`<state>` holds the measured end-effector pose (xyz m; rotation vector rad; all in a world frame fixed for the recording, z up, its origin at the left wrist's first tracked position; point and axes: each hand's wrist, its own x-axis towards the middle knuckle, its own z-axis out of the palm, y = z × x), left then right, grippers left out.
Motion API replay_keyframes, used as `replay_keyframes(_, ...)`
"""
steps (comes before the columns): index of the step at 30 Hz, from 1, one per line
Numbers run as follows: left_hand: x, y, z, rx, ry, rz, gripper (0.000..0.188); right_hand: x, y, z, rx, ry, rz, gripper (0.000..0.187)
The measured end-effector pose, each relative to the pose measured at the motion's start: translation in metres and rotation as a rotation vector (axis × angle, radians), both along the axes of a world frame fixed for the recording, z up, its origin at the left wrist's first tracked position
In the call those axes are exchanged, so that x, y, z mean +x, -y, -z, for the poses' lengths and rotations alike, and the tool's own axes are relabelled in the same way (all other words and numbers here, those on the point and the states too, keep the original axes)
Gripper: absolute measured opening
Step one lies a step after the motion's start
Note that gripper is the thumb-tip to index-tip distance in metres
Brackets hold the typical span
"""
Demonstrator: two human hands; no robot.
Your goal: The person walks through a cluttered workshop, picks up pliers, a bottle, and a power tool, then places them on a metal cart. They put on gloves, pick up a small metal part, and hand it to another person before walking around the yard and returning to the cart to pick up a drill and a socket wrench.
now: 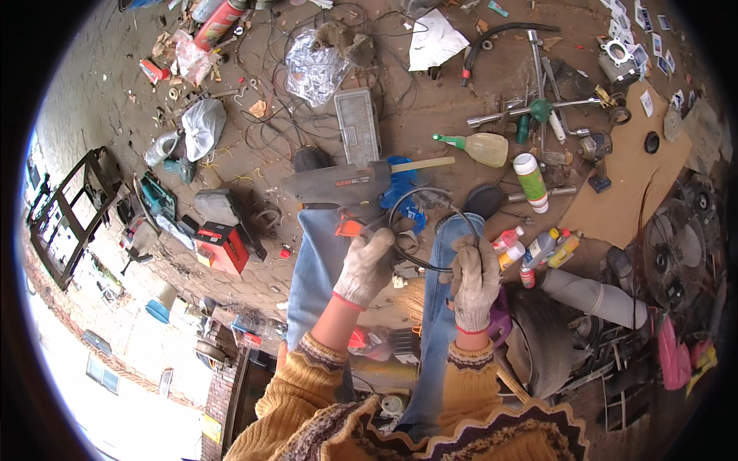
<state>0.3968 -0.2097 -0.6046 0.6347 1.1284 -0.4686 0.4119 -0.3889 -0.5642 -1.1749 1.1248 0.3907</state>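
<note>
A thin black cable or hose (pixel 393 206) is bent into a loop in front of my knees, and both hands have it. My left hand (pixel 366 270), in a whitish knit glove, is closed round the loop's left side. An orange piece (pixel 350 226) shows beside its fingertips; whether it is joined to the cable I cannot tell. On the loop's right side my right hand (pixel 475 283), gloved alike, is closed with the cable running into its fingers. Beyond the loop lie a long grey-black tool body (pixel 338 184) and a crumpled blue plastic piece (pixel 401 178).
A grey case (pixel 358 127), a squeeze bottle (pixel 486 149) and a cross wrench (pixel 540 109) lie ahead. Several small bottles (pixel 540 247) and a tyre (pixel 544 330) are at right, near cardboard (pixel 632 178). At left stands a red-black box (pixel 223 247).
</note>
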Motion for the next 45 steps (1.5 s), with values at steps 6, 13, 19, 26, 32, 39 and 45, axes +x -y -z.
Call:
replay_keyframes(6, 0.002, -0.012, -0.011, -0.163, 0.042, -0.198, 0.019, 0.016, -0.02, -0.02, 0.069, 0.126, -0.321, 0.025)
replay_keyframes(13, 0.004, -0.021, -0.012, -0.263, -0.06, -0.26, 0.021, 0.034, -0.021, -0.031, 0.019, 0.254, -0.596, 0.026)
replay_keyframes(19, -0.009, -0.016, -0.004, 0.006, 0.058, 0.119, 0.045, 0.035, -0.016, -0.027, -0.097, 0.371, -0.752, 0.026)
replay_keyframes(26, -0.012, -0.016, 0.0, 0.029, 0.126, 0.19, 0.043, 0.014, 0.002, -0.01, 0.318, -0.02, -0.536, 0.042)
replay_keyframes(32, 0.008, -0.006, -0.013, -0.257, -0.008, -0.234, 0.043, 0.0, -0.008, 0.025, 0.092, 0.008, -0.243, 0.028)
replay_keyframes(39, 0.027, 0.0, -0.014, -0.2, 0.055, -0.258, 0.04, -0.003, 0.0, 0.044, -0.433, 0.376, -0.899, 0.034)
replay_keyframes(45, 0.036, -0.005, -0.01, -0.219, 0.126, -0.3, 0.038, 0.004, 0.036, 0.08, -0.275, -0.073, -0.23, 0.049)
